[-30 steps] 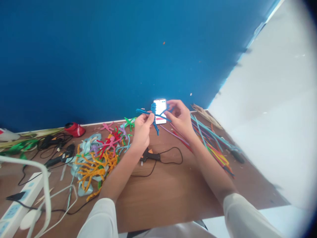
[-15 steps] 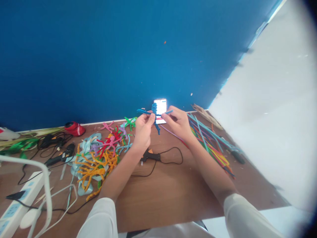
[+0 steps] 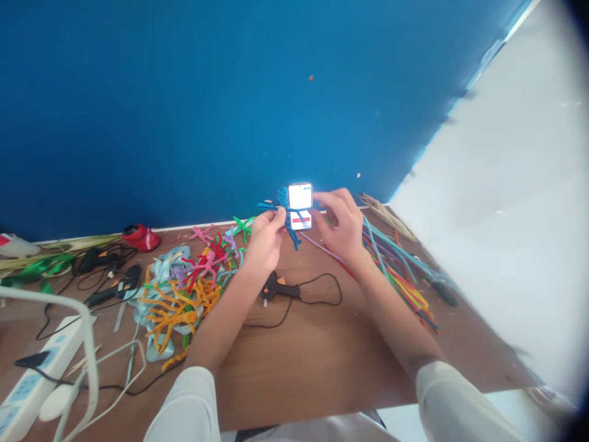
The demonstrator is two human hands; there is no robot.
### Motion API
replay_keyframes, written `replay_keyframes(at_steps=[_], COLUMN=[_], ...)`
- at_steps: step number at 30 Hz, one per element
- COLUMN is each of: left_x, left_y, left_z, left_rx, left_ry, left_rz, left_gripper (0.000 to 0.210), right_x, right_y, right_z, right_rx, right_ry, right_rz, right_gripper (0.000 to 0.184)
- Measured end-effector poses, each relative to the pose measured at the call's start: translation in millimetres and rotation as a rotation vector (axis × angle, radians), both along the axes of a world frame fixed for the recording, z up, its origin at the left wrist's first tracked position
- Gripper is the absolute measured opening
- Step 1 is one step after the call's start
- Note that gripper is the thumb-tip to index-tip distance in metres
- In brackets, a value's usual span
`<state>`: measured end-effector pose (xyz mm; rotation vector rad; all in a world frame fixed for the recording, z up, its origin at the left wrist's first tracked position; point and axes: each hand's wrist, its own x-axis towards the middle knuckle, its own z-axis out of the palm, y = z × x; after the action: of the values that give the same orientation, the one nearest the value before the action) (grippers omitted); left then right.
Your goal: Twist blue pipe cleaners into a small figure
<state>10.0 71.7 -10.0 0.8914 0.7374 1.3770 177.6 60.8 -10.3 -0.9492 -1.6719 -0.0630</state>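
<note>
Between the thumb and fingers of my left hand (image 3: 267,238) is a blue pipe-cleaner figure (image 3: 293,236), with a coiled head and thin limbs sticking out to both sides and downward. My right hand (image 3: 341,222) is just right of the figure, its thumb and fingers apart and nothing visible between them. Behind the figure a lit phone (image 3: 301,195) stands upright against the wall. Part of the figure's body is covered by my left fingers.
Finished-looking pipe-cleaner figures and orange pieces (image 3: 177,316) lie with pale ribbon at left. Loose pipe cleaners (image 3: 400,270) are bundled at right. A black glue gun (image 3: 281,287) with its cord lies in the middle. A power strip (image 3: 46,362) occupies the near left.
My right hand has let go of the blue figure's arm and moved a little right, its fingers opening. My left hand keeps its hold on the figure.
</note>
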Motion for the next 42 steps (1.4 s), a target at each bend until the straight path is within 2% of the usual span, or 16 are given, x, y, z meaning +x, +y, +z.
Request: replay_keyframes(at_steps=[3,5,9,12,14,17,20,22,24,26,28,31,33,36,39,42], left_x=[0,0,0,2,4,7,8,7,5,3,2,1,1,2,4,8], left_y=[1,1,1,0,-1,-3,-4,-3,-1,2,3,5,6,5,3,-2], left_z=[-0.2,-0.9,-2.4,-3.3,-3.8,-4.3,-4.8,-5.3,-6.0,-6.7,-6.9,-6.3,-5.9,-6.3,-6.8,-5.7], left_rx=[-0.010,0.004,0.025,0.037,0.052,0.085,0.122,0.135,0.118,0.082,0.044,-0.006,-0.027,-0.026,-0.003,0.078], left_ry=[-0.010,-0.014,0.012,0.032,0.048,0.078,0.091,0.088,0.079,0.072,0.060,0.032,0.022,0.026,0.045,0.060], left_rz=[-0.052,-0.057,-0.086,-0.105,-0.112,-0.123,-0.108,-0.103,-0.107,-0.102,-0.111,-0.146,-0.160,-0.171,-0.168,-0.089], left_gripper=[0.031,0.029,0.029,0.030,0.030,0.032,0.032,0.033,0.033,0.031,0.029,0.026,0.024,0.022,0.023,0.024], right_x=[9,12,9,2,-4,-12,-17,-17,-14,-8,1,18,26,30,24,13], right_y=[3,4,5,3,-1,-6,-6,-5,-4,-4,-6,-6,-6,-4,-4,-5], right_z=[-2.6,-4.9,-7.2,-3.0,1.7,7.1,8.0,7.3,7.1,8.3,10.7,14.9,17.2,19.3,19.3,16.7], right_rx=[0.128,0.169,0.238,0.205,0.073,-0.334,-0.825,-0.971,-0.877,-0.582,-0.243,0.045,0.095,0.084,0.000,-0.209], right_ry=[-0.341,-0.438,-0.432,-0.282,-0.078,0.372,0.763,0.825,0.737,0.565,0.326,-0.112,-0.334,-0.408,-0.300,0.010], right_rz=[-0.020,-0.046,-0.096,-0.040,0.038,0.230,0.492,0.578,0.517,0.319,0.133,0.084,0.097,0.046,0.120,0.255], right_gripper=[0.023,0.023,0.017,0.006,0.026,0.044,0.037,0.034,0.038,0.040,0.030,0.023,0.024,0.014,0.015,0.018])
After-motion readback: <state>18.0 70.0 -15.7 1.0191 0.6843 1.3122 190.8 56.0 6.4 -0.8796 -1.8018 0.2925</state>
